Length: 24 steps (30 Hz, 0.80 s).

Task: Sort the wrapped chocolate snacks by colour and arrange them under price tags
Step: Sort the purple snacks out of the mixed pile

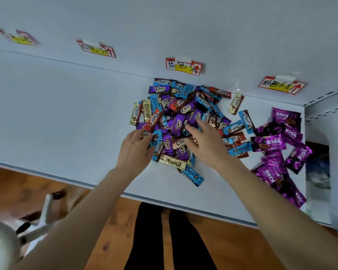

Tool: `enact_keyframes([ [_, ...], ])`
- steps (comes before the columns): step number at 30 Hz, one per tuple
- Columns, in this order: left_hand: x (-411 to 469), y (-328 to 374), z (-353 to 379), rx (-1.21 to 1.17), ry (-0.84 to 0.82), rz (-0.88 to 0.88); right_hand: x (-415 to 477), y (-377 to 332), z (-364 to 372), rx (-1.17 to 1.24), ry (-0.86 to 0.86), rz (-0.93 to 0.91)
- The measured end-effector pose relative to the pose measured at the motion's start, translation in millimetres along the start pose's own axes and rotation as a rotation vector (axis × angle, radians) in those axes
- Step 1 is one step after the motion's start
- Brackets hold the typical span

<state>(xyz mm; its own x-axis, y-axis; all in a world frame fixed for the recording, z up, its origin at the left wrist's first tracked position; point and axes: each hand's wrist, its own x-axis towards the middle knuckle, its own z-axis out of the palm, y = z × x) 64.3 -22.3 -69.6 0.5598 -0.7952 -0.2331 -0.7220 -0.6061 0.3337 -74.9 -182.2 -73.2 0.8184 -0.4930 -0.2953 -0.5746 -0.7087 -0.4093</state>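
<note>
A mixed heap of small wrapped Choco bars (180,114), blue, purple, red and gold, lies on a white shelf (66,114) under the middle price tag (182,66). A group of larger pink-purple KISS packets (277,145) lies to the right, below another tag (281,85). Two more tags (97,48) (20,38) hang further left on the back wall with nothing beneath them. My left hand (135,151) rests on the heap's left front edge, fingers on the wrappers. My right hand (205,141) lies spread over the heap's middle, fingers straight.
The shelf's front edge (164,203) runs across below my arms, with wooden floor (18,182) beneath. A perforated shelf upright (324,106) closes the right end. A white object (37,221) stands on the floor at lower left.
</note>
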Motion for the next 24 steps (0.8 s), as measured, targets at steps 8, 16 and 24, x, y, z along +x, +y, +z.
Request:
enact_keyframes([
  [8,22,-18,-10,-0.094,0.015,0.016,15,-27,17,-0.098,-0.064,0.043],
  [16,78,-19,-17,0.005,-0.107,0.322,11,-52,26,0.289,0.087,0.069],
  [24,104,-43,-16,0.104,-0.184,0.344,-16,-39,34,0.321,0.204,0.353],
])
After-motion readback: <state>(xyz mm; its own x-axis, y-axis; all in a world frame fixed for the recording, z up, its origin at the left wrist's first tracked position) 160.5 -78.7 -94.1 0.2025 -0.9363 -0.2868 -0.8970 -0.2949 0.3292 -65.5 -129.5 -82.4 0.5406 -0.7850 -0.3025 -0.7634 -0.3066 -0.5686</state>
